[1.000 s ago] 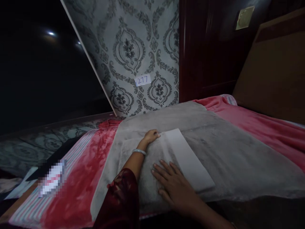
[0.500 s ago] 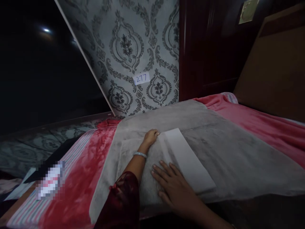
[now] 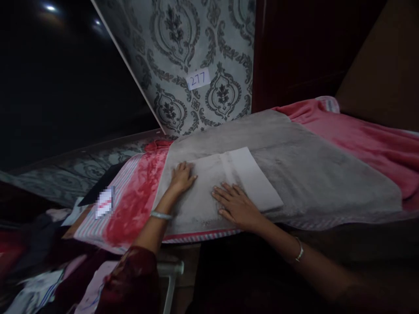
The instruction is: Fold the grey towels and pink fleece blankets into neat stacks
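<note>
A grey plush cloth is spread over a red blanket. On it lies a flat white sheet or board, with a layer of the grey cloth folded over its left part. My left hand rests at the left of this folded layer, fingers stretched out, holding nothing. My right hand lies flat with spread fingers on the fold, close to the exposed white strip. It holds nothing either. What lies under the folded layer is hidden.
Behind the blanket rises a patterned wall with a paper label reading 277. A large dark screen stands at the left, a brown panel at the right. Clothes and a pale metal frame are at lower left.
My left hand has let go of the fold's far edge and moved left, opening flat on the cloth. My right hand still lies on the fold. The view has tilted downward.
</note>
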Demonstrator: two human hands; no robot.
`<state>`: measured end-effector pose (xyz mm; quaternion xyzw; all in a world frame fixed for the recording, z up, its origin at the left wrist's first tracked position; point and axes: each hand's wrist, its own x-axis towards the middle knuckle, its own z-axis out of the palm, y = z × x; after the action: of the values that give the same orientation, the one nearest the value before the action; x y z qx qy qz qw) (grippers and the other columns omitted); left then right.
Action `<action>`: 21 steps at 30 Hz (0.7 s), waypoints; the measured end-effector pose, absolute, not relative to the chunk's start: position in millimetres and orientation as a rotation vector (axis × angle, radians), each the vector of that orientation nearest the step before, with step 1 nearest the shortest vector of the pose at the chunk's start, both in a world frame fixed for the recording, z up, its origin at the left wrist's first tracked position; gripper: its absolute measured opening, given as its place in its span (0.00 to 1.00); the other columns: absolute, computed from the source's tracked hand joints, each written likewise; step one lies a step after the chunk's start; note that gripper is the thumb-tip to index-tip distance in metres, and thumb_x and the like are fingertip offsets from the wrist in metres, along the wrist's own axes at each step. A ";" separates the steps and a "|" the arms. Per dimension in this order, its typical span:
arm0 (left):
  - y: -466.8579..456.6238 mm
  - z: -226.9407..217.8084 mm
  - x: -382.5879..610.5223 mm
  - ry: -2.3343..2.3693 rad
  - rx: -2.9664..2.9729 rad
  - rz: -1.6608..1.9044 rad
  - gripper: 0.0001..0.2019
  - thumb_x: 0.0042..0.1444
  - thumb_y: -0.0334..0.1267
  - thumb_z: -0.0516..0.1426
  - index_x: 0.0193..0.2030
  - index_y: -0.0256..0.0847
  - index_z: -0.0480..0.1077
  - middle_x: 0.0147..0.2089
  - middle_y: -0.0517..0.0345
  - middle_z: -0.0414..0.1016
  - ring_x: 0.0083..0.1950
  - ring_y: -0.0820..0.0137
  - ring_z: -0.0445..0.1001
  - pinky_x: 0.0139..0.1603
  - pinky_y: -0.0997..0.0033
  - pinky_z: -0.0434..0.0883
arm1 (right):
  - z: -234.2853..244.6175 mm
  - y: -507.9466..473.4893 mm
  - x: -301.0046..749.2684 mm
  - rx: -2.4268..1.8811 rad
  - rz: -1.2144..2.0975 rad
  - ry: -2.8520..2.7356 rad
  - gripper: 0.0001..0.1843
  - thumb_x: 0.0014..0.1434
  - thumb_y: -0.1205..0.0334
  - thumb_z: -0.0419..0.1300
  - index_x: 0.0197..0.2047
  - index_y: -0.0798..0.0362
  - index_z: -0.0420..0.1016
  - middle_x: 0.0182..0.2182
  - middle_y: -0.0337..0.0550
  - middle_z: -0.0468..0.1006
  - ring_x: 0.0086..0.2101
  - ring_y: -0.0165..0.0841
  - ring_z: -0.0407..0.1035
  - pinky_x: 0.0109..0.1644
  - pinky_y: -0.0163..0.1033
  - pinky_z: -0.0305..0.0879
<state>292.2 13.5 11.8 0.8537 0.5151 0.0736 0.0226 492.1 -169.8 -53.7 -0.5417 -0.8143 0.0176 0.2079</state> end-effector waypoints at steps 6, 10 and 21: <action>-42.6 -25.3 205.7 1.517 1.907 0.849 0.34 0.54 0.47 0.61 0.66 0.38 0.64 0.66 0.40 0.67 0.66 0.55 0.67 0.65 0.53 0.64 | -60.4 -179.0 501.3 -1.369 0.016 -2.294 0.40 0.60 0.52 0.64 0.72 0.48 0.58 0.72 0.46 0.52 0.71 0.48 0.40 0.72 0.59 0.43; -73.8 -33.1 194.9 1.459 1.555 1.024 0.37 0.46 0.52 0.65 0.63 0.40 0.68 0.54 0.44 0.76 0.54 0.59 0.75 0.56 0.59 0.70 | -63.9 -182.0 509.3 -1.334 0.046 -2.309 0.39 0.59 0.62 0.63 0.72 0.49 0.58 0.72 0.47 0.52 0.71 0.45 0.41 0.72 0.57 0.45; -85.1 -17.5 212.3 1.650 1.598 0.892 0.39 0.42 0.49 0.68 0.62 0.35 0.70 0.29 0.61 0.71 0.37 0.63 0.74 0.42 0.64 0.70 | -66.1 -177.5 507.7 -1.270 0.068 -2.097 0.28 0.57 0.72 0.57 0.60 0.51 0.73 0.61 0.51 0.72 0.64 0.44 0.60 0.65 0.57 0.60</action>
<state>212.3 -85.1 -17.5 0.6117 0.6314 0.3414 0.3325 507.7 -177.5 -66.1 -0.4875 -0.8048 0.0263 0.3377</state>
